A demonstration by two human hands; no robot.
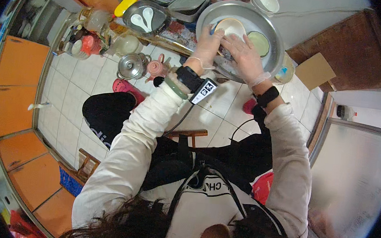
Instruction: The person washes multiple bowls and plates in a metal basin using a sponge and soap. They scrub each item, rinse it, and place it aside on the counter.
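A wide stainless steel basin (276,56) stands before me with whitish water in it. My left hand (208,44), in a clear disposable glove, grips the left side of a white bowl with an orange-yellow rim (233,26). A bit of something blue shows beside those fingers. My right hand (248,57), gloved too, lies with its fingers stretched over the near part of the bowl. Between the hands is something dark (227,52); I cannot tell what it is. A pale green scalloped dish (259,44) rests in the basin, right of the bowl.
Left of the basin are a grey rectangular container (189,3) and a dark pan (158,19) with two white spoons (142,19). White bowls (266,0) stand behind it. On the tiled floor are a lidded steel pot (131,65) and a pink teapot (156,68). Cardboard (315,72) leans at right.
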